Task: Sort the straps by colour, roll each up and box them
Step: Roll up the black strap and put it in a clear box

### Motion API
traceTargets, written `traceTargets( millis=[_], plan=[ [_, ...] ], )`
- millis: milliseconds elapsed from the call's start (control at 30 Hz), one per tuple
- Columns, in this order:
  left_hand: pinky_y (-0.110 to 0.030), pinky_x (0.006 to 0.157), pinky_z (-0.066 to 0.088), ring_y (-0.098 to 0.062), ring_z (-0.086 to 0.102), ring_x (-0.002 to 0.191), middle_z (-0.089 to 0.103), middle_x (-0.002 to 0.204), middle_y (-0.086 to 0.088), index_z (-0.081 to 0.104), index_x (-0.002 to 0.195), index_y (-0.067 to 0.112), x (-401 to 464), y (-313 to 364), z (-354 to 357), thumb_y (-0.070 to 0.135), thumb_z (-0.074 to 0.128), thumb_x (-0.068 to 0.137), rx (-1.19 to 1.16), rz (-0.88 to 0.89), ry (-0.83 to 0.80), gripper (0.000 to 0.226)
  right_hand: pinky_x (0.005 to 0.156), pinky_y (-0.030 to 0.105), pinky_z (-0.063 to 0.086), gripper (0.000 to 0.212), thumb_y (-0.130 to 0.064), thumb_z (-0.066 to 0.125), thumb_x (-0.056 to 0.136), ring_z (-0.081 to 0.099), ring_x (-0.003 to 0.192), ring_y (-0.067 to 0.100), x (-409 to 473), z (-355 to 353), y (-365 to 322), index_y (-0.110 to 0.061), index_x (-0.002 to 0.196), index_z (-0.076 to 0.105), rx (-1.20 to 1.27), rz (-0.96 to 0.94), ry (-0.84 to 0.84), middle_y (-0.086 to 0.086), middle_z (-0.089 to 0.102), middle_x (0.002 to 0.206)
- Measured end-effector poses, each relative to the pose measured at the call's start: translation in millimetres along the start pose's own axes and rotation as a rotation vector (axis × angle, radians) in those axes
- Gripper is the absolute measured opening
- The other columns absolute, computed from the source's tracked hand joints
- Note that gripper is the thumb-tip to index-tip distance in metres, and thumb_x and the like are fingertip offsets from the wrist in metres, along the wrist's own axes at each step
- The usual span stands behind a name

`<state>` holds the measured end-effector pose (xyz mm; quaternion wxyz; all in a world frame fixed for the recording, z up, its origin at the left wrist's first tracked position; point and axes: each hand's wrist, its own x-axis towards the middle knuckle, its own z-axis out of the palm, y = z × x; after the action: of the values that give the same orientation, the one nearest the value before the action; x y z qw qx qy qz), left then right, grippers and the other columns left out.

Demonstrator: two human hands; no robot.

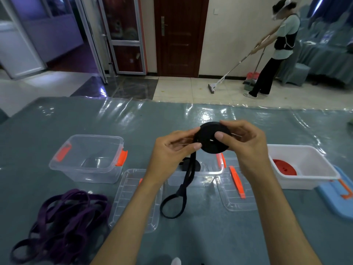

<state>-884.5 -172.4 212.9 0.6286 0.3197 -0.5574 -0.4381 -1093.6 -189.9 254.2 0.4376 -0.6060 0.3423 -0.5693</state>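
Both hands hold a black strap roll (pixel 209 142) above the table's middle. My left hand (pixel 170 150) pinches its left edge and my right hand (pixel 242 142) grips its right side with the thumb on its face. The roll's loose black tail (pixel 179 196) hangs down and ends in a loop on the table. A heap of purple straps (pixel 63 217) lies at the front left. A rolled red strap (pixel 284 167) sits in the white box (pixel 324 169) on the right. Another black roll (pixel 191 165) lies in the clear middle box (pixel 210 173), partly hidden by my hand.
An empty clear box with orange latches (pixel 89 161) stands at the left. Two clear lids (pixel 133 199) (pixel 236 190) lie in front of the boxes, and a blue lid (pixel 338 194) at the far right. A person sweeps the floor (pixel 282 44) beyond the table.
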Motion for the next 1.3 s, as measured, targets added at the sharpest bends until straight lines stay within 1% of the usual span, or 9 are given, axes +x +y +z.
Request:
traceTargets(
  millis=[133, 267, 400, 467, 633, 800, 933, 1133, 1300],
  plan=[
    [-0.025, 0.088, 0.061, -0.022, 0.079, 0.1, 0.082, 0.104, -0.003, 0.083, 0.105, 0.027, 12, 3, -7, 0.019, 0.091, 0.082, 0.04, 0.018, 0.039, 0.026, 0.072, 0.032, 0.064, 0.033, -0.016, 0.086, 0.077, 0.08, 0.088, 0.03, 2, 2, 6, -0.009, 0.093, 0.059, -0.028, 0.06, -0.065, 0.011, 0.08, 0.096],
    [-0.027, 0.091, 0.061, -0.024, 0.078, 0.105, 0.081, 0.109, -0.004, 0.083, 0.107, 0.027, 16, 2, -9, 0.019, 0.09, 0.083, 0.006, -0.023, 0.012, 0.026, 0.076, 0.039, 0.066, 0.038, -0.017, 0.084, 0.082, 0.079, 0.092, 0.031, 5, -1, 5, -0.023, 0.118, 0.073, -0.014, 0.021, -0.096, 0.013, 0.08, 0.1],
    [-0.027, 0.094, 0.06, -0.023, 0.077, 0.109, 0.081, 0.113, -0.003, 0.082, 0.115, 0.025, 17, 0, -16, 0.015, 0.088, 0.085, 0.026, -0.015, -0.037, 0.032, 0.078, 0.041, 0.066, 0.023, -0.015, 0.086, 0.079, 0.078, 0.093, 0.028, 7, 4, 15, -0.012, 0.094, 0.069, -0.011, 0.027, -0.057, 0.009, 0.079, 0.097],
    [-0.028, 0.09, 0.062, -0.023, 0.079, 0.103, 0.082, 0.108, -0.003, 0.083, 0.109, 0.025, 17, 0, -13, 0.018, 0.09, 0.084, 0.045, 0.019, -0.003, 0.027, 0.071, 0.036, 0.063, 0.035, -0.018, 0.088, 0.077, 0.075, 0.081, 0.029, 8, 4, 17, -0.011, 0.087, 0.056, -0.065, 0.061, -0.095, 0.01, 0.073, 0.08],
    [-0.025, 0.094, 0.059, -0.021, 0.077, 0.108, 0.08, 0.113, -0.002, 0.082, 0.115, 0.028, 22, 1, -9, 0.017, 0.088, 0.085, 0.013, -0.015, -0.023, 0.032, 0.077, 0.042, 0.066, 0.034, -0.016, 0.086, 0.083, 0.078, 0.093, 0.033, 11, 5, 16, -0.016, 0.115, 0.073, 0.029, -0.019, -0.061, 0.013, 0.079, 0.099],
    [-0.027, 0.085, 0.063, -0.021, 0.079, 0.098, 0.082, 0.103, 0.001, 0.083, 0.102, 0.032, 25, 2, -8, 0.029, 0.091, 0.082, 0.128, 0.039, 0.034, 0.022, 0.067, 0.043, 0.065, 0.038, -0.013, 0.088, 0.076, 0.077, 0.079, 0.04, 13, 8, 17, -0.008, 0.091, 0.053, 0.001, 0.055, -0.06, 0.024, 0.075, 0.086],
    [-0.028, 0.094, 0.06, -0.022, 0.077, 0.108, 0.08, 0.112, -0.003, 0.082, 0.112, 0.029, 23, -6, -5, 0.017, 0.088, 0.085, 0.047, 0.005, -0.001, 0.03, 0.076, 0.036, 0.065, 0.036, -0.017, 0.086, 0.081, 0.078, 0.088, 0.029, 14, 5, 15, -0.017, 0.113, 0.071, 0.013, -0.011, -0.042, 0.013, 0.078, 0.093],
    [-0.024, 0.091, 0.06, -0.018, 0.078, 0.104, 0.081, 0.11, 0.004, 0.08, 0.111, 0.034, 20, -7, -13, 0.028, 0.092, 0.08, 0.136, 0.02, 0.0, 0.034, 0.067, 0.032, 0.063, 0.037, -0.018, 0.09, 0.078, 0.078, 0.083, 0.031, 15, 4, 16, -0.012, 0.094, 0.057, -0.073, 0.024, -0.073, 0.012, 0.079, 0.089],
    [-0.026, 0.093, 0.06, -0.021, 0.078, 0.107, 0.081, 0.111, -0.001, 0.083, 0.108, 0.031, 19, -7, -6, 0.023, 0.088, 0.084, 0.005, -0.002, 0.014, 0.025, 0.076, 0.028, 0.062, 0.03, -0.021, 0.09, 0.079, 0.078, 0.091, 0.026, 14, 6, 16, -0.022, 0.106, 0.077, 0.005, -0.047, -0.018, 0.007, 0.08, 0.095]
  ],
)
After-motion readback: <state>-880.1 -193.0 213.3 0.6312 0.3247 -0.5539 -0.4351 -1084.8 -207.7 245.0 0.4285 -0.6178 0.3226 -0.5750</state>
